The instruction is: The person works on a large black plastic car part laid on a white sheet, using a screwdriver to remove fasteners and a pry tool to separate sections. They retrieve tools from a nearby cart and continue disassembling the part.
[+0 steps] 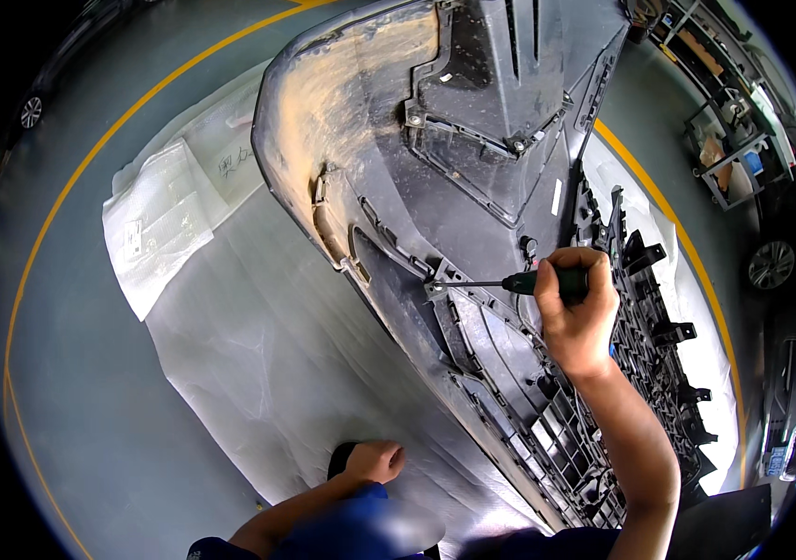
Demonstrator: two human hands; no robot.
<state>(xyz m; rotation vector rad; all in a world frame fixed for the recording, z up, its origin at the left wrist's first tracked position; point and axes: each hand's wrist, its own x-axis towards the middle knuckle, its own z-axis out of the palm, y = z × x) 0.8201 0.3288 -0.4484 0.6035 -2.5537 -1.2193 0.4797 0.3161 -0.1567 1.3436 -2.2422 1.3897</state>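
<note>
My right hand (580, 308) is wrapped round the dark green handle of a screwdriver (519, 282). Its thin shaft points left, and the tip meets a small fastener (434, 287) on the inner side of a large black car bumper (389, 168). Tan dirt covers the bumper's curved end. My left hand (375, 462) is closed in a fist low in the view, apart from the bumper, over the pale sheet. A black rounded thing (342, 457) shows beside it, and whatever the curled fingers may hold is hidden.
White protective sheeting (249, 345) lies under the bumper, with a folded piece (155, 233) at left. A black grille-like part (664, 331) runs along the right. Beyond stand a wheeled cart (734, 149) and a black car (781, 280). Yellow lines mark the grey floor.
</note>
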